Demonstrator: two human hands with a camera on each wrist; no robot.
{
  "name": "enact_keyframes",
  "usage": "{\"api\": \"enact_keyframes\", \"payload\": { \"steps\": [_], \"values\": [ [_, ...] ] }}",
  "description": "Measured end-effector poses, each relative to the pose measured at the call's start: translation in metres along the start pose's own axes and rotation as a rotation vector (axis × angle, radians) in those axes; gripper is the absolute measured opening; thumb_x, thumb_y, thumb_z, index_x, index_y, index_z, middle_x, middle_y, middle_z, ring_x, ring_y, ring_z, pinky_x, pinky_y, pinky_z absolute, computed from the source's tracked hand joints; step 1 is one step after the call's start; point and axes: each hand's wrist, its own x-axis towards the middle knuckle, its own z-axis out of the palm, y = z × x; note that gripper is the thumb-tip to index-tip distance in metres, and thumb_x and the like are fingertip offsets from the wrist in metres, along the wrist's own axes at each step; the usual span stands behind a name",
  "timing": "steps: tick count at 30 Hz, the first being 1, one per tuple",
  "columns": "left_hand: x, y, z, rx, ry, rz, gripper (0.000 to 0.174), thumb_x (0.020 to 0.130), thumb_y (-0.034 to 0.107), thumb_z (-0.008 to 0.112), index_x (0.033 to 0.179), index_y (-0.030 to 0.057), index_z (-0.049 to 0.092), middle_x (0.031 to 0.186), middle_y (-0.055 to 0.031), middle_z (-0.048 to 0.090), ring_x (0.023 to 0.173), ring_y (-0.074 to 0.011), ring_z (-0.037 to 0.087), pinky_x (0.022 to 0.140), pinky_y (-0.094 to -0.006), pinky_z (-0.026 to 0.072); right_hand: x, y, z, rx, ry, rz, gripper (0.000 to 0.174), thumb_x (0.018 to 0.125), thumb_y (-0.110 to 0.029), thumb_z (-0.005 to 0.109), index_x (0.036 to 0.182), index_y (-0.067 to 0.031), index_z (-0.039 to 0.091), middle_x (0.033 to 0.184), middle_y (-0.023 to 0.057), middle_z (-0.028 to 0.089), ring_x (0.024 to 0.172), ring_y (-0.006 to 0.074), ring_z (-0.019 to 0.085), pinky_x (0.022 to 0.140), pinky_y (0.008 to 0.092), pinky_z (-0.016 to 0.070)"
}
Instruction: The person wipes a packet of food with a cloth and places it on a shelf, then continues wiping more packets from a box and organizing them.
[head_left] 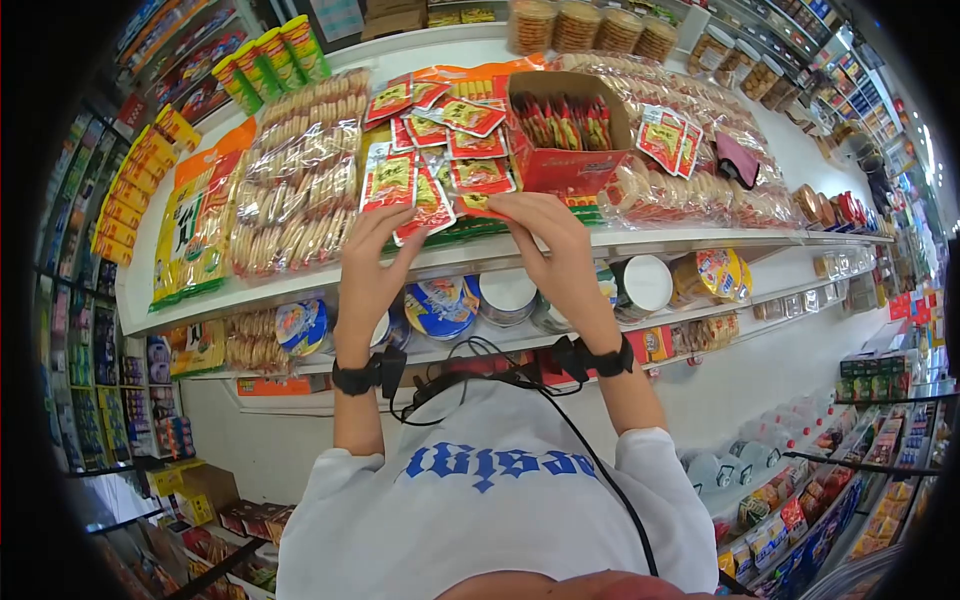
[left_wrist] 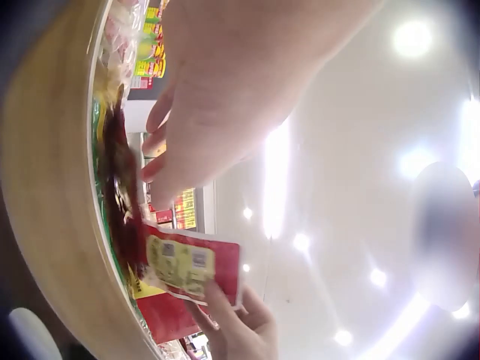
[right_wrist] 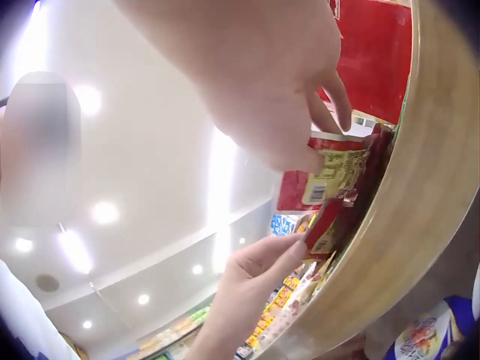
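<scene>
My right hand (head_left: 562,250) pinches a small red snack packet (head_left: 478,206) by its edge, over the front of the shelf. In the left wrist view this packet (left_wrist: 191,266) stands tilted, its yellow printed label showing. Thumb and fingertips of my left hand (head_left: 370,275) pinch another snack packet (head_left: 428,205) at its lower end. The right wrist view has the left hand (right_wrist: 255,270) just below the right hand's packet (right_wrist: 330,180). Beyond both hands lies a loose pile of similar red packets (head_left: 475,145). An open red carton (head_left: 565,178) beside the pile holds several upright packets.
Bagged round crackers (head_left: 300,185) lie left of the pile, and more bags (head_left: 670,195) lie right of the carton. Green canisters (head_left: 300,50) and clear cookie jars (head_left: 577,28) stand at the back. Tubs (head_left: 440,305) fill the lower shelf. Black cables (head_left: 590,445) hang across the shirt.
</scene>
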Motion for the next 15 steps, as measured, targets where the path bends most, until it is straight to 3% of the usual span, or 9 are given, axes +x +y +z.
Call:
{"api": "enact_keyframes", "payload": {
  "steps": [2,3,6,7,11,14,15],
  "values": [
    [-0.002,0.013,-0.004,-0.440,-0.093,-0.383,0.030,0.098,0.017,0.068,0.121,-0.0027,0.068,0.111,-0.0098,0.074,0.100,-0.0183,0.069,0.086,-0.0359,0.0542,0.001,-0.017,-0.007,-0.025,-0.027,-0.115,0.041,0.081,0.006,0.068,0.119,-0.0078,0.073,0.122,0.0109,0.071,0.117,0.0320,0.064,0.100,0.0461,0.0509],
    [0.000,0.014,-0.002,-0.799,-0.099,-0.435,0.036,0.103,0.015,0.063,0.132,-0.0051,0.059,0.113,-0.0103,0.072,0.097,-0.0121,0.067,0.082,-0.0302,0.0535,-0.001,-0.023,-0.008,-0.034,-0.040,-0.172,0.043,0.079,0.007,0.068,0.119,-0.0090,0.074,0.126,0.0101,0.070,0.120,0.0314,0.062,0.102,0.0467,0.0501],
    [0.014,0.034,0.011,-1.023,-0.074,-0.576,0.044,0.103,0.014,0.063,0.140,-0.0055,0.050,0.110,-0.0116,0.073,0.094,-0.0112,0.068,0.080,-0.0259,0.0532,-0.005,-0.030,-0.002,-0.053,-0.205,-0.291,0.056,0.071,0.002,0.070,0.125,-0.0127,0.070,0.135,0.0090,0.064,0.129,0.0334,0.056,0.106,0.0472,0.0476],
    [0.014,0.024,0.015,-0.890,-0.067,-0.532,0.044,0.101,0.010,0.065,0.139,-0.0059,0.049,0.110,-0.0132,0.073,0.097,-0.0110,0.068,0.081,-0.0250,0.0545,-0.003,-0.037,-0.008,-0.035,-0.337,-0.226,0.056,0.076,0.000,0.073,0.131,-0.0104,0.066,0.144,0.0134,0.057,0.135,0.0345,0.051,0.112,0.0482,0.0431],
    [0.019,0.030,0.020,-0.870,-0.078,-0.502,0.041,0.096,0.002,0.070,0.134,-0.0054,0.054,0.114,-0.0140,0.073,0.099,-0.0122,0.069,0.084,-0.0260,0.0562,-0.012,-0.041,-0.011,0.228,-0.084,0.201,0.046,0.088,-0.008,0.075,0.132,-0.0024,0.063,0.146,0.0202,0.054,0.133,0.0289,0.054,0.106,0.0431,0.0480],
    [0.024,0.048,0.023,-0.864,-0.284,-0.361,0.040,0.094,0.003,0.072,0.130,-0.0057,0.057,0.115,-0.0142,0.072,0.098,-0.0131,0.070,0.085,-0.0265,0.0570,-0.011,-0.033,-0.035,0.547,-0.133,0.615,0.042,0.093,-0.014,0.075,0.130,0.0019,0.062,0.135,0.0179,0.062,0.120,0.0210,0.063,0.097,0.0363,0.0536],
    [0.025,0.055,0.030,-0.919,-0.288,-0.362,0.033,0.093,0.003,0.074,0.123,-0.0055,0.063,0.115,-0.0129,0.071,0.099,-0.0129,0.069,0.087,-0.0269,0.0575,-0.010,-0.023,-0.041,0.605,-0.189,0.696,0.043,0.093,-0.015,0.076,0.130,0.0023,0.062,0.130,0.0150,0.066,0.115,0.0184,0.065,0.094,0.0341,0.0550]
  ]
}}
